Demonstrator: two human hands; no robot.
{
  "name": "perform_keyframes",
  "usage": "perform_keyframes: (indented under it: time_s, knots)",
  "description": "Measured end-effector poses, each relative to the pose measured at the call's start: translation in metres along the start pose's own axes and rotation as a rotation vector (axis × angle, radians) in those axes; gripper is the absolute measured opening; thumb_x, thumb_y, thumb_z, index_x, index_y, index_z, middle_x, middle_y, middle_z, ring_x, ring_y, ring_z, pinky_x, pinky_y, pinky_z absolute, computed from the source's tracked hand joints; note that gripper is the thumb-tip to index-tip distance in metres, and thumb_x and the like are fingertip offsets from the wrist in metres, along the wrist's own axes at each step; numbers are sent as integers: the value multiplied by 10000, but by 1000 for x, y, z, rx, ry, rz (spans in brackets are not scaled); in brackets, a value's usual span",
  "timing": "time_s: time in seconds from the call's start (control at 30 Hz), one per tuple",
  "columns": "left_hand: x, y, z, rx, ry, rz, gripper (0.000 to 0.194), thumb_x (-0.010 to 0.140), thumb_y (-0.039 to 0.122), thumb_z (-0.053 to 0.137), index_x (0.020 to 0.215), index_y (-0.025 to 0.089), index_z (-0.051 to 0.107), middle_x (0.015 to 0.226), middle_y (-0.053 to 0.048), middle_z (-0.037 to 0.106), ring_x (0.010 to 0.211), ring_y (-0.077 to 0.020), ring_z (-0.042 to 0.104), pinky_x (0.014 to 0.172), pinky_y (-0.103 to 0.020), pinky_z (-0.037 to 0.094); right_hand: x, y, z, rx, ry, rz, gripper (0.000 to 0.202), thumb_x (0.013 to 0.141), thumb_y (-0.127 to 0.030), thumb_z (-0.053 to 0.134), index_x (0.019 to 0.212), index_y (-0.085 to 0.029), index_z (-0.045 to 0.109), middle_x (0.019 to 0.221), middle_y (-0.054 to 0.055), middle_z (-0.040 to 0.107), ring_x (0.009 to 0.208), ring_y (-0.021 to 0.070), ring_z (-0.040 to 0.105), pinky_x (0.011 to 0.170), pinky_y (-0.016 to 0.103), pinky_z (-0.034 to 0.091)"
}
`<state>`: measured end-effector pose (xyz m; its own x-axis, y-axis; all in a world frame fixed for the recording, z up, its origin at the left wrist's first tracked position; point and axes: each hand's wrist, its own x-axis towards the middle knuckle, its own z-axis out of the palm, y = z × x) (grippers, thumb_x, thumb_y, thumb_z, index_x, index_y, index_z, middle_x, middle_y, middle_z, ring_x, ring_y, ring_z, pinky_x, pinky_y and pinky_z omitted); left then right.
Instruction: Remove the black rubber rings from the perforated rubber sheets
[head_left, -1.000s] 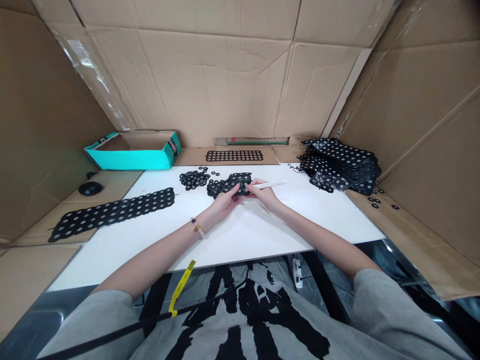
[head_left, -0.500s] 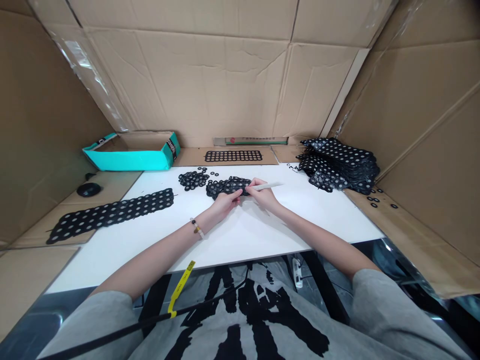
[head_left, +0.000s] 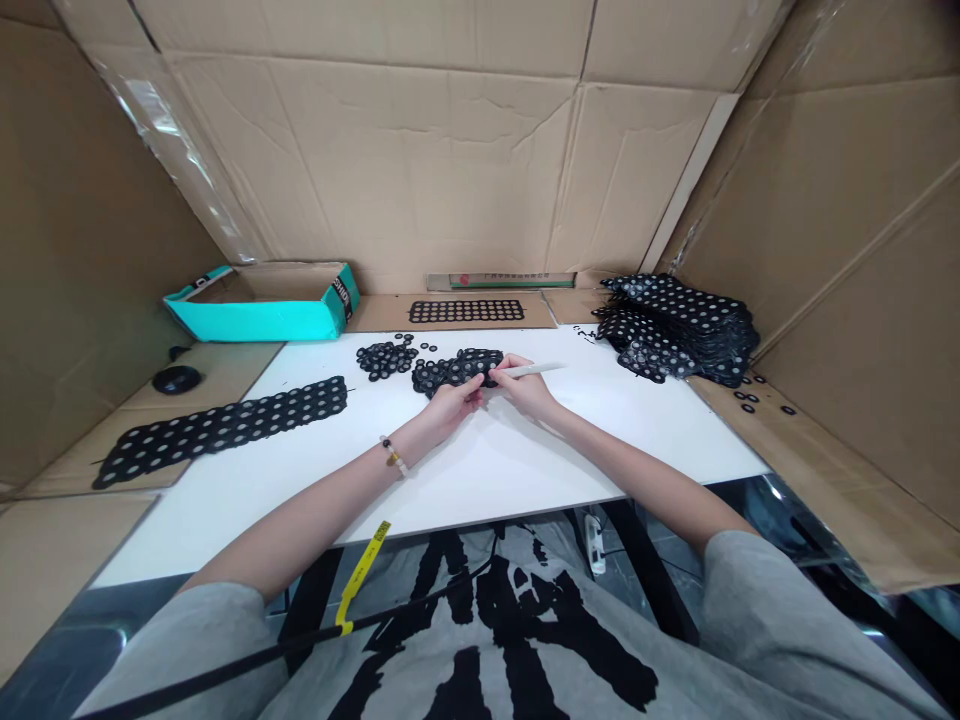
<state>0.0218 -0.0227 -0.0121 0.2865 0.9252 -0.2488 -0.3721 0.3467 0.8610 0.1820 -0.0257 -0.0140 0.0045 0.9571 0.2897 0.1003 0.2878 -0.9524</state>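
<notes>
My left hand [head_left: 453, 402] grips the near edge of a black perforated rubber sheet [head_left: 480, 362] between thumb and fingers. My right hand [head_left: 529, 390] is closed around a slim white pen-like tool [head_left: 541, 368], its back end pointing right. The tool's tip meets the sheet's right end close to my left thumb; its exact contact is hidden by my fingers. Under and left of the held sheet lie loose black rings [head_left: 427, 380]. A separate heap of small black rings [head_left: 386, 358] sits farther left on the white board [head_left: 495, 470].
A long black perforated sheet [head_left: 232, 422] lies at left, beside a round black object [head_left: 177, 379]. Behind it stands a teal box [head_left: 259, 320]. One flat perforated sheet [head_left: 466, 311] rests at the back. Stacked sheets [head_left: 686, 325] and stray rings [head_left: 748, 398] are at right. Cardboard walls [head_left: 375, 160] surround the board.
Both hands stay almost in place. My right hand and the tool have shifted very slightly; the held sheet's upper edge sits a touch higher.
</notes>
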Motion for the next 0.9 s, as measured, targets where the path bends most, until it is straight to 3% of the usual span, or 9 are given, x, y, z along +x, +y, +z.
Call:
perform_keyframes:
  time_s: [0.2, 0.47, 0.7, 0.9]
  knots:
    - [-1, 0, 2, -17, 17, 26, 153, 693, 205, 793, 735, 99, 691, 672, -55, 664, 594, -115, 557, 630, -263, 459, 9, -7, -12, 402, 28, 208, 389, 570, -440, 794, 641, -207, 490, 723, -6, 639, 671, 152, 608, 748, 344, 518]
    - [-4, 2, 5, -11, -51, 6, 175, 685, 238, 802, 765, 104, 723, 746, -75, 704, 606, -121, 575, 594, -253, 459, 4, -8, -8, 415, -24, 197, 382, 568, -437, 810, 645, -202, 519, 681, -9, 633, 667, 149, 619, 743, 343, 535]
    - [1, -3, 1, -78, 27, 56, 134, 686, 151, 793, 788, 92, 728, 870, -100, 729, 763, -146, 628, 707, -259, 513, 0, -7, -1, 347, -55, 203, 402, 559, -463, 814, 636, -206, 514, 635, -20, 617, 651, 165, 630, 705, 359, 553]
    - [2, -5, 2, -82, 46, 56, 161, 686, 182, 797, 796, 88, 726, 848, -101, 724, 733, -149, 620, 655, -262, 490, -3, -7, -1, 306, -33, 169, 378, 626, -461, 768, 665, -215, 484, 652, -20, 632, 646, 174, 646, 694, 354, 554]
